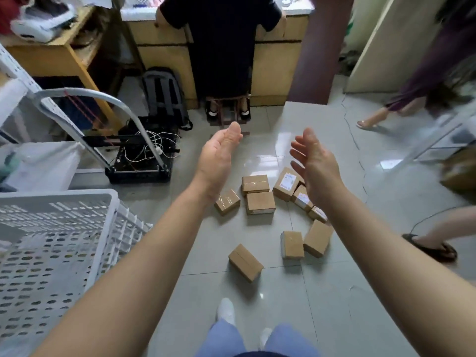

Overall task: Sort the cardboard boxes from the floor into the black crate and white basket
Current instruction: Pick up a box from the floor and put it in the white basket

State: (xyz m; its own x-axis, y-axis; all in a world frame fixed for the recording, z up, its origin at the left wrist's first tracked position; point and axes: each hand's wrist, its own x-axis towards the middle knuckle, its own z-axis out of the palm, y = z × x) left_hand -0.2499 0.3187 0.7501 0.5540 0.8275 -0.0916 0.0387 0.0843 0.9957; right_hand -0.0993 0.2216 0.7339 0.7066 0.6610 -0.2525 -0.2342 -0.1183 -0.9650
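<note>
Two empty hands, left hand (219, 153) and right hand (315, 163), reach out with palms facing, above cardboard boxes (260, 202) scattered mid-frame on the tiled floor (334, 292). A white basket (59, 199) fills lower left; a black crate (139, 173) sits behind it.

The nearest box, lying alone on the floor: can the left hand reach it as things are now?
Probably yes. The left hand is open and empty, and nothing lies around the nearest box on the floor. The hand is raised above it, so the person would likely need to bend down.

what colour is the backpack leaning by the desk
Dark grey with black straps; the backpack shows best in the head view.
</note>
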